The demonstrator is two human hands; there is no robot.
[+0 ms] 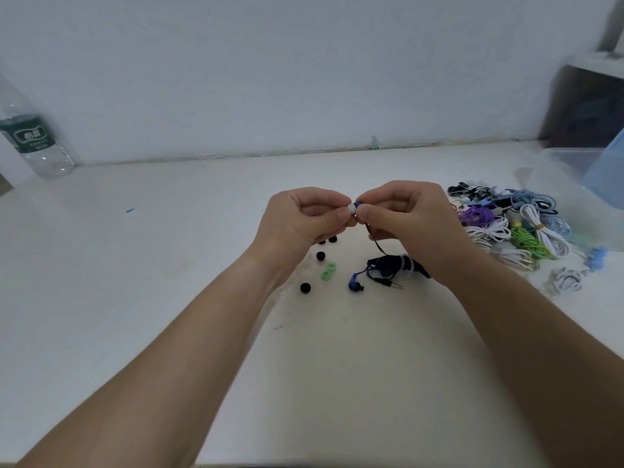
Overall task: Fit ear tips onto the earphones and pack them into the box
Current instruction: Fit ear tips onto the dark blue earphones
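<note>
Above the middle of the white table my left hand [305,217] pinches a white ear tip [352,209], pressed against a blue earbud [359,204] that my right hand [407,214] grips. The earbud's dark cable drops to a bundled blue earphone coil [391,266] lying under my right wrist. The second blue earbud [355,284] and the jack plug [390,283] rest on the table beside the coil. Loose black ear tips [320,255] and two green ear tips [328,270] lie below my left hand.
A heap of coiled earphones [513,228] in white, purple, green and blue fills the right side. A clear plastic box [570,160] with a blue lid stands at the far right. A water bottle [32,136] stands far left by the wall.
</note>
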